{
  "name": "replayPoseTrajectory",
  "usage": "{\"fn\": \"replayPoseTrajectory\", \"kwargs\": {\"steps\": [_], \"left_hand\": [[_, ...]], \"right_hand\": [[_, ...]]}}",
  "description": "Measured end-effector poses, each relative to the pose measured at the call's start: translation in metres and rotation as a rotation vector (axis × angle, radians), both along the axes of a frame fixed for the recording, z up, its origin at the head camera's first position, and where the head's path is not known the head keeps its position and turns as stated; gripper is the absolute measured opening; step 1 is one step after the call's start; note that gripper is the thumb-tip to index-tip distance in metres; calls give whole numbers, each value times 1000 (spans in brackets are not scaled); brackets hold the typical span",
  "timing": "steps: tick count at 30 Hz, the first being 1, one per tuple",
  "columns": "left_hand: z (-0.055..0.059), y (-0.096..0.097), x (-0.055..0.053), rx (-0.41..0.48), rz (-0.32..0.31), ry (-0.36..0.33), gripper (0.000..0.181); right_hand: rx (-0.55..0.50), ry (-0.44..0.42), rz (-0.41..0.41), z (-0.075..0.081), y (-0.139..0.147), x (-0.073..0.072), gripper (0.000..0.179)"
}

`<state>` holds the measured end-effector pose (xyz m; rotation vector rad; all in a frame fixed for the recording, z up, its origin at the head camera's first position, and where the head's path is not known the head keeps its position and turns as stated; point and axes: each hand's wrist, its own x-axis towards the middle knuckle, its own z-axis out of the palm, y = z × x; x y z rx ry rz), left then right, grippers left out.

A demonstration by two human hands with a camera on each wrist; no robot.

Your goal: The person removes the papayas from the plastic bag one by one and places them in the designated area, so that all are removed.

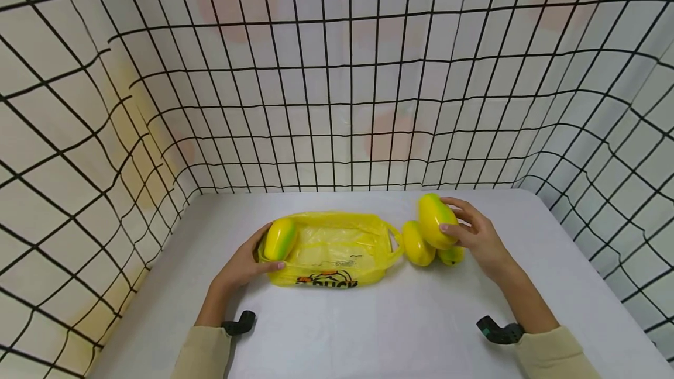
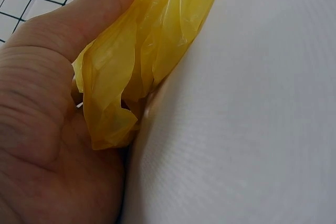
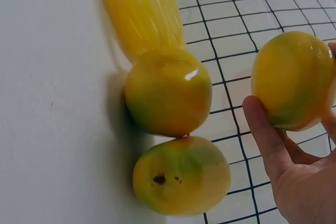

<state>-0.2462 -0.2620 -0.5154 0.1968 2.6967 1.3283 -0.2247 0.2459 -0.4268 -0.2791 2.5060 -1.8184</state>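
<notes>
A yellow plastic bag (image 1: 337,244) with dark cartoon print lies on its side, its mouth spread wide. My left hand (image 1: 248,257) grips its left end, thumb along the front edge; the bunched plastic (image 2: 115,87) shows in the left wrist view. One yellow-green mango (image 1: 281,239) sits in the bag by that hand. My right hand (image 1: 476,238) holds another mango (image 1: 436,221) between thumb and fingers, raised over two more. Of those, one mango (image 3: 169,92) lies by the bag's handle and the other mango (image 3: 181,177), with a dark stem spot, rests beside it.
A white-covered table (image 1: 400,320) carries everything. Black wire mesh (image 1: 337,86) walls stand at the back and on both sides, close behind the bag and mangoes. Dark camera mounts (image 1: 239,323) are strapped to both wrists.
</notes>
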Motion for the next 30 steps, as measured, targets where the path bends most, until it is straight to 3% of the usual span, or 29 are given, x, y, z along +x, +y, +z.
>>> {"fn": "replayPoseTrajectory", "kwargs": {"steps": [15,23,30], "left_hand": [[-2,0,-1,2,-4,3,108],[-2,1,-2,1,-6,3,107],[-3,0,-1,-2,-2,10,107]], "right_hand": [[6,45,-15,-8,29,3,51],[35,12,-60,-11,46,4,53],[81,19,-33,-14,57,3,55]]}}
